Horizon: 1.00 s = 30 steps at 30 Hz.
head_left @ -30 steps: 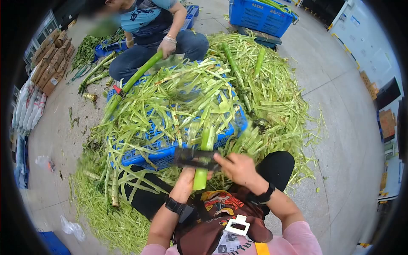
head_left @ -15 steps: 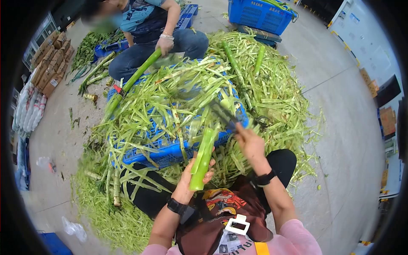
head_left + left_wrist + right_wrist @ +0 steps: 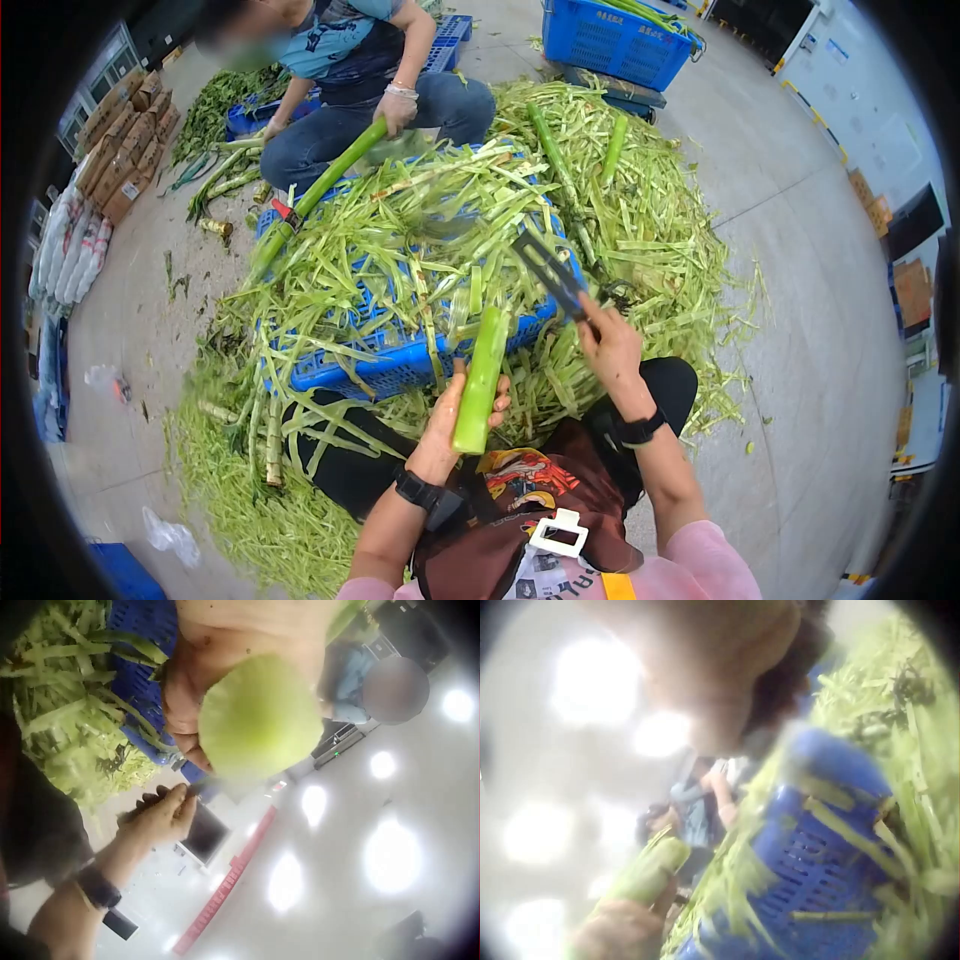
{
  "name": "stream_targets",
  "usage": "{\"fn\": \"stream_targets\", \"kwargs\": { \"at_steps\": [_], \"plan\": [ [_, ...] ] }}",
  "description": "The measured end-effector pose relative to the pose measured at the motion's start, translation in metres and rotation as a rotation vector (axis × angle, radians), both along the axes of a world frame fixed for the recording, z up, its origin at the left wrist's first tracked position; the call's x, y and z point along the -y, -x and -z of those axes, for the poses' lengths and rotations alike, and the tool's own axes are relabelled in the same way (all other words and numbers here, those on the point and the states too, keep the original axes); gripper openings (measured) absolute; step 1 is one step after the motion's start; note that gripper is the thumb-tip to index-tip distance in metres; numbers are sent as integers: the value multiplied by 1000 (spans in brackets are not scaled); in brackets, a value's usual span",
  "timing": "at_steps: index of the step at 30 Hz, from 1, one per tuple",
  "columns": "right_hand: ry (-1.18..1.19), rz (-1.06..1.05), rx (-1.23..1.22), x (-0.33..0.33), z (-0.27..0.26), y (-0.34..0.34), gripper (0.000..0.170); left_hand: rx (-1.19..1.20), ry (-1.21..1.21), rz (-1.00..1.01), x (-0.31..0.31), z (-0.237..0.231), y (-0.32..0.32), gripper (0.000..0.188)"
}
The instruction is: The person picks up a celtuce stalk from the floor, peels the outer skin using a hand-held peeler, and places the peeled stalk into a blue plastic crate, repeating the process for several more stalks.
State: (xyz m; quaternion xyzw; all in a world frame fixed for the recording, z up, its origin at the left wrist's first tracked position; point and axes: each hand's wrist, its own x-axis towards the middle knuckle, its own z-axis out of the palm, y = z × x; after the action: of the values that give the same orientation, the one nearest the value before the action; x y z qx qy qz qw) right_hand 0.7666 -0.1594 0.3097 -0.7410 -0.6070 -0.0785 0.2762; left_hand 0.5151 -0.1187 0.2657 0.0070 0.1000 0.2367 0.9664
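Note:
In the head view my left hand grips a peeled green stalk, its cut end toward me; that round end fills the middle of the left wrist view. My right hand holds the handle of a dark peeler, raised to the right of the stalk and apart from it. Peel strips lie heaped over a blue crate in front of both hands. The right wrist view is blurred, with the stalk at lower left.
Across the crate a seated person holds a long stalk with a red tool on it. More peelings cover the floor at right, with several stalks on top. Another blue crate stands at the back, cartons at far left.
My right hand and the peeler have moved up and right, off the stalk. A strip that hung along the stalk half a second ago is off it. The left hand still grips the stalk.

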Motion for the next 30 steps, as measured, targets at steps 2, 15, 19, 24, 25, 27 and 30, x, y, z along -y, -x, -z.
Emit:
{"fn": "stream_targets", "kwargs": {
  "at_steps": [2,15,19,24,25,27,30],
  "plan": [
    [49,-180,67,19,-22,26,44,-91,39,-55,0,-3,-2,47],
    [42,-231,83,31,-18,39,41,-322,-109,-69,5,-5,-6,44],
    [-1,-433,113,37,-11,61,43,-306,-85,22,8,5,0,43],
    [13,88,-6,11,9,-2,44,-189,-37,44,7,-10,-3,42],
    [18,-10,27,14,3,3,44,-256,-46,14,9,-11,-4,41],
    [36,-198,84,33,-14,32,42,-406,-21,-22,10,7,-4,39],
    [-6,-533,99,49,-15,64,41,-540,-47,-101,9,10,-11,37]
  ]
}}
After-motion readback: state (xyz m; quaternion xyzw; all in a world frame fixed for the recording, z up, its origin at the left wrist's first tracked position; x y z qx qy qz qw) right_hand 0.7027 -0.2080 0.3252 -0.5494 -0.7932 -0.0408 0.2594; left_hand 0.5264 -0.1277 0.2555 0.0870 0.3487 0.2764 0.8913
